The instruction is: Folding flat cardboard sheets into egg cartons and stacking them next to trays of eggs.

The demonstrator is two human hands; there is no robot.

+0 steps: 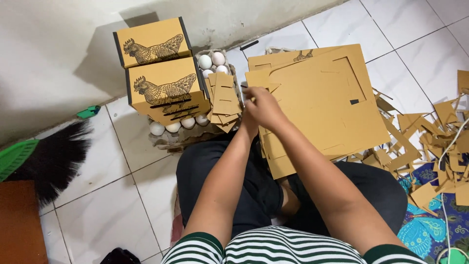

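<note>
A stack of flat die-cut brown cardboard sheets [322,105] rests on my lap and the floor ahead. My right hand [266,107] lies on the sheets' left edge, fingers curled around a small cut-out tab there. My left hand [250,122] is mostly hidden behind the right one, pressed against the same edge. Just left of my hands, a pile of small cardboard pieces [224,102] sits on an egg tray [176,139] holding white eggs [211,62].
Two folded cardboard boxes with a chicken drawing [163,73] stand stacked on the egg tray by the wall. Cardboard offcuts [435,137] litter the tiles and a patterned mat at right. A black broom [53,156] and green dustpan [14,156] lie at left.
</note>
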